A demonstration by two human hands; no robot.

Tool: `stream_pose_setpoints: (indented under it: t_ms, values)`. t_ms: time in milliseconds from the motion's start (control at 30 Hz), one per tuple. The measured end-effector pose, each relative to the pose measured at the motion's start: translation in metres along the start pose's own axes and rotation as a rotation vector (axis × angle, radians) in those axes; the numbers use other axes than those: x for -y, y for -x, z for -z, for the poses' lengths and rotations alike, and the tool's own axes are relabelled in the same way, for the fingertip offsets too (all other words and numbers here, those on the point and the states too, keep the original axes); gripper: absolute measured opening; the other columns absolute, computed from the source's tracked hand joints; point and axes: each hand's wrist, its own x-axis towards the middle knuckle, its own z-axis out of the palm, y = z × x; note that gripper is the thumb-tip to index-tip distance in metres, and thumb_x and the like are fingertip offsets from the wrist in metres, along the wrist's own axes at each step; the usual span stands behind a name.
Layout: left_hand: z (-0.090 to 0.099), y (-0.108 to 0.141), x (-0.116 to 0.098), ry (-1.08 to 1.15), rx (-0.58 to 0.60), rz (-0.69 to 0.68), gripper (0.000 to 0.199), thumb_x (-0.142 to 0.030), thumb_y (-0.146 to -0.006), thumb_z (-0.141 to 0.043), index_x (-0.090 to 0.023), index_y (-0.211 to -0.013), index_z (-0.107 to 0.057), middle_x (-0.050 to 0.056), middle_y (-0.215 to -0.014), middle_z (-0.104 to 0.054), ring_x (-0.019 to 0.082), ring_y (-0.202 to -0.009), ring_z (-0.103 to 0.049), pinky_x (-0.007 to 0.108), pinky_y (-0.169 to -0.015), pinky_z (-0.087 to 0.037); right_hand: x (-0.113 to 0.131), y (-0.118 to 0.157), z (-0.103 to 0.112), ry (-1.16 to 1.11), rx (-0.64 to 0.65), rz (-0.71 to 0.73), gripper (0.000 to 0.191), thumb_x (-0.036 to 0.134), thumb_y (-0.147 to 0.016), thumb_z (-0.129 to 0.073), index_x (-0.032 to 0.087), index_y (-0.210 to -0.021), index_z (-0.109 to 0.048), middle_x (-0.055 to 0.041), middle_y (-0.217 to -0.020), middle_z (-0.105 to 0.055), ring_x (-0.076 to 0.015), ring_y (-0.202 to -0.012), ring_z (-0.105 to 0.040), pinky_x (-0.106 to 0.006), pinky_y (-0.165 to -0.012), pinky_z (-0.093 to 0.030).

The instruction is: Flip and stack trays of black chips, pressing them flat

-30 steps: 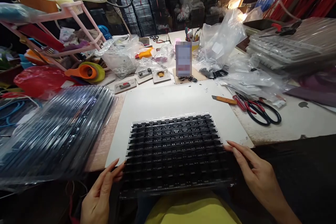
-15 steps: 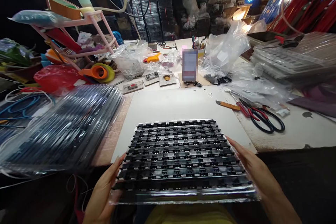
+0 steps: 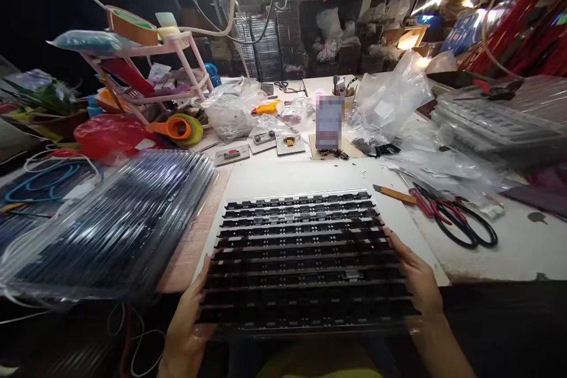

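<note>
both hands clasp the black tray [image 3: 305, 260] at the table's [image 3: 487, 254] near edge, long axis crosswise: left hand [image 3: 188, 325] on its left edge, right hand [image 3: 419, 283] on its right

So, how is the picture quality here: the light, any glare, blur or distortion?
Head view: bright lamp glare at the top right, dark at the top left; the near edge of the black tray lies in shadow; the wrapped tray stack and left hand look soft; wide-angle bending at the edges; one blurred patch mid-table.
</note>
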Motion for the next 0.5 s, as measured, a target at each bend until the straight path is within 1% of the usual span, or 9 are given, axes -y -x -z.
stream_pose_setpoints:
  t_ms: [67,100,133,200,267,333,400,500]
  values:
    - [0.001,-0.006,-0.002,0.121,0.024,0.035,0.043,-0.014,-0.097,-0.026,-0.022,-0.123,-0.059,0.004,-0.096,-0.073,0.017,-0.093,-0.068,0.03,-0.092,-0.05,0.001,-0.002,-0.013,-0.113,0.013,-0.062,0.036,0.043,-0.067,-0.076,0.031,-0.1,-0.071,0.0049,-0.12,-0.062,-0.0217,-0.124,-0.047,-0.035,-0.108,-0.033]
    - [0.002,-0.009,-0.003,0.149,0.036,0.048,0.043,-0.013,-0.097,-0.027,-0.023,-0.125,-0.057,0.003,-0.096,-0.073,0.017,-0.093,-0.068,0.03,-0.092,-0.05,0.001,-0.004,-0.018,-0.149,0.037,-0.107,0.034,0.05,-0.074,-0.068,0.029,-0.102,-0.07,0.0027,-0.119,-0.063,-0.0222,-0.123,-0.047,-0.038,-0.108,-0.034]
    - [0.003,-0.011,-0.004,0.165,0.034,0.051,0.043,-0.011,-0.096,-0.027,-0.024,-0.126,-0.056,0.003,-0.095,-0.073,0.016,-0.093,-0.068,0.029,-0.091,-0.05,0.002,-0.006,-0.023,-0.185,0.074,-0.161,0.037,0.054,-0.081,-0.059,0.028,-0.105,-0.069,0.0003,-0.118,-0.064,-0.023,-0.123,-0.048,-0.042,-0.107,-0.035]
    - [0.004,-0.015,-0.006,0.188,0.014,0.037,0.047,-0.007,-0.095,-0.025,-0.025,-0.127,-0.055,0.002,-0.094,-0.073,0.015,-0.09,-0.069,0.028,-0.091,-0.05,0.001,-0.009,-0.028,-0.291,0.164,-0.292,0.044,0.056,-0.088,-0.045,0.025,-0.113,-0.065,-0.0034,-0.117,-0.064,-0.0244,-0.121,-0.049,-0.048,-0.105,-0.036]
    - [0.005,-0.018,-0.007,0.225,0.016,0.008,0.047,-0.008,-0.096,-0.024,-0.023,-0.126,-0.056,0.001,-0.09,-0.074,0.013,-0.082,-0.07,0.025,-0.089,-0.051,-0.001,-0.009,-0.03,-0.404,0.225,-0.402,0.042,0.053,-0.09,-0.043,0.025,-0.115,-0.063,-0.0047,-0.114,-0.066,-0.025,-0.119,-0.052,-0.051,-0.103,-0.036]
    - [0.006,-0.019,-0.006,0.255,0.057,-0.004,0.043,-0.014,-0.098,-0.025,-0.021,-0.125,-0.057,0.002,-0.089,-0.074,0.013,-0.077,-0.071,0.025,-0.087,-0.052,-0.002,-0.009,-0.028,-0.449,0.228,-0.448,0.038,0.048,-0.09,-0.047,0.025,-0.113,-0.064,-0.0057,-0.111,-0.067,-0.0262,-0.116,-0.054,-0.052,-0.102,-0.038]
    - [0.008,-0.019,-0.004,0.281,0.106,0.025,0.04,-0.02,-0.098,-0.028,-0.02,-0.127,-0.056,0.004,-0.094,-0.074,0.015,-0.081,-0.07,0.027,-0.087,-0.052,-0.004,-0.009,-0.024,-0.449,0.202,-0.472,0.034,0.045,-0.088,-0.051,0.025,-0.111,-0.066,-0.0064,-0.108,-0.068,-0.0275,-0.113,-0.056,-0.052,-0.101,-0.039]
    - [0.01,-0.017,0.0,0.286,0.166,0.045,0.039,-0.019,-0.095,-0.037,-0.022,-0.132,-0.051,0.004,-0.105,-0.071,0.019,-0.097,-0.067,0.031,-0.091,-0.05,-0.008,-0.012,-0.017,-0.419,0.136,-0.52,0.03,0.041,-0.087,-0.053,0.027,-0.108,-0.067,-0.0049,-0.105,-0.069,-0.0278,-0.111,-0.058,-0.052,-0.101,-0.041]
